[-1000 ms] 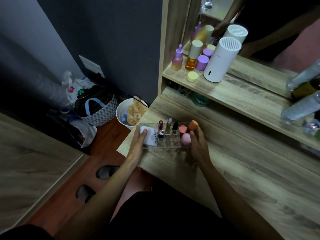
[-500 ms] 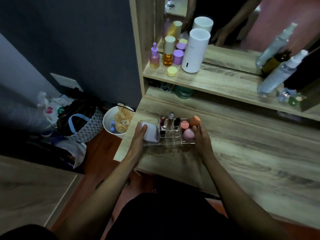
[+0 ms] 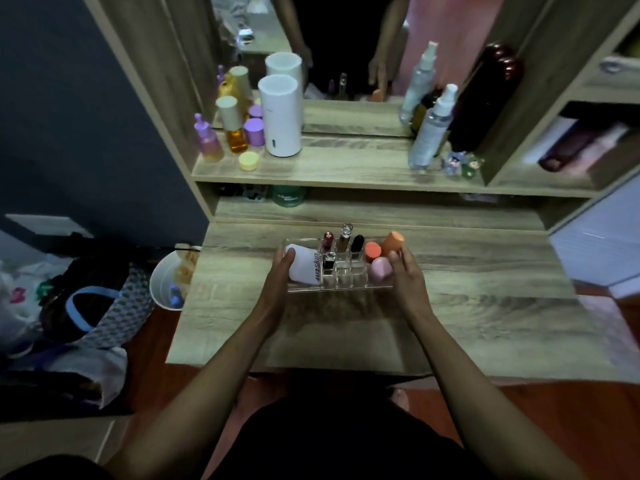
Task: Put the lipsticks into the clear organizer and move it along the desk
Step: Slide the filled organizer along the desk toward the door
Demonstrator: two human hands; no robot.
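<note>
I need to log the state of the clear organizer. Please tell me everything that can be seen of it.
The clear organizer is a low, see-through tray, plastic by its look, split into small square cells and wider end sections. It lies flat on the wooden desk. Four lipsticks stand upright in the cells; a white bottle lies at the left end, sponges at the right. The left hand and right hand hold its two ends.

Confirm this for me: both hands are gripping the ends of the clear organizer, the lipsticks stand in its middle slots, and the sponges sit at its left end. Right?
Not quite. The head view shows the sponges at the right end, by the right hand; the left end, by the left hand, holds a white tube. Both hands do grip the clear organizer, with the lipsticks in its middle slots.
</note>
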